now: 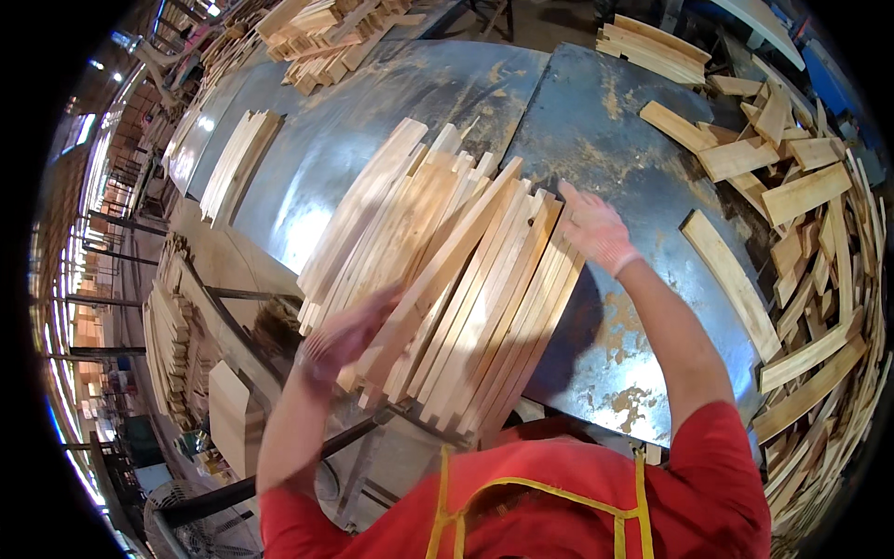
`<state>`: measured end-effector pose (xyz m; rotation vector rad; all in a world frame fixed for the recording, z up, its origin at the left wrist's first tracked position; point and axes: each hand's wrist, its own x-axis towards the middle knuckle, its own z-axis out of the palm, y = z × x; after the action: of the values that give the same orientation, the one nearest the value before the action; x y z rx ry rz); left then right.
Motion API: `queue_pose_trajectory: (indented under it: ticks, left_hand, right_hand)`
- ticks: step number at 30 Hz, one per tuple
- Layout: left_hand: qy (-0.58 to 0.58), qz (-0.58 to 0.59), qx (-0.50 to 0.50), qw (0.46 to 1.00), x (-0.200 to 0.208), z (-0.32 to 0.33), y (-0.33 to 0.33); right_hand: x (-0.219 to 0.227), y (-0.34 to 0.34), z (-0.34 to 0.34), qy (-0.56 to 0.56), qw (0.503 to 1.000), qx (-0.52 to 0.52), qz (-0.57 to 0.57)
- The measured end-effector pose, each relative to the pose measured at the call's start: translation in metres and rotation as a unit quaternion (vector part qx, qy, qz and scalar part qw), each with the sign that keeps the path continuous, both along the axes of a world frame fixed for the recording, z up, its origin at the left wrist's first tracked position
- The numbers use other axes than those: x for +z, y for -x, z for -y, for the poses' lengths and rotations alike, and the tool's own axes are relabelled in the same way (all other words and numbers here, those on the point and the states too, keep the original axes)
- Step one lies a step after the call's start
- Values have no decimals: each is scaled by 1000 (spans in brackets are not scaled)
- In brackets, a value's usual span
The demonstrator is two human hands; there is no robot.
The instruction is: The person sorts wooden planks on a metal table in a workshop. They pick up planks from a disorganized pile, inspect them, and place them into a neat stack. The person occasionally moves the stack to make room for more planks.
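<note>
A row of long pale wooden strips [489, 307] lies side by side in front of me, its near ends sticking out past the table edge. One strip [442, 270] rests aslant on top of the others. My left hand [358, 331] is at the near left part of the row, beside the lower end of the slanted strip; motion blurs its fingers, so its grip is unclear. My right hand [593, 224] wears a thin pale glove and reaches to the far right end of the row, fingers stretched out against the outer strips.
The strips lie on a worn metal table [643, 317]. One loose board [731, 284] rests at its right, beside a large heap of offcuts [805, 196]. Stacked wood [326, 37] stands at the back, a smaller bundle [239, 168] at the left. A fan [191, 517] stands lower left.
</note>
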<state>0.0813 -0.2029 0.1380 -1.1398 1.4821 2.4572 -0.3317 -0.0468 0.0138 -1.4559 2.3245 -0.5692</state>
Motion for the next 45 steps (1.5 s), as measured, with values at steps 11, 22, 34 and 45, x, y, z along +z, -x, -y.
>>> queue_pose_trajectory:
  ticks: [11,22,34,45]
  left_hand:
    - [296,204,14,933,-15,-17,-44]
    - [585,250,-169,753,-131,-124,111]
    - [758,342,-66,552,-47,-6,133]
    - [678,309,-159,648,-94,15,73]
  right_hand:
    - [13,11,44,-156,987,37,-26]
    - [49,-51,-78,233,832,-72,498]
    - [-80,-99,-92,3,814,4,581]
    - [-36,-108,-88,125,864,-183,453]
